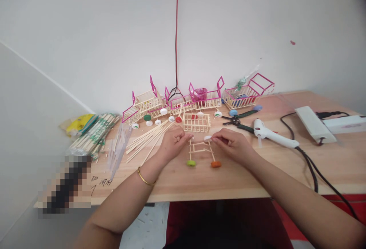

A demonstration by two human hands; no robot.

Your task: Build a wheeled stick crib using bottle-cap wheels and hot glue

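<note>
Currently chassis point(197, 151) is held just in front of the cage point(197, 123) on the table point(197, 188); far-left end is pinched by left hand point(173, 141), white wheel point(207, 138) by right hand point(230, 142); green wheel point(191, 163) and orange wheel point(215, 164) are set nearside, glue gun point(276, 137) laid at right

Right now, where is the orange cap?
In the head view, the orange cap is at lower centre, right of the lime cap, on the stick frame.
</note>
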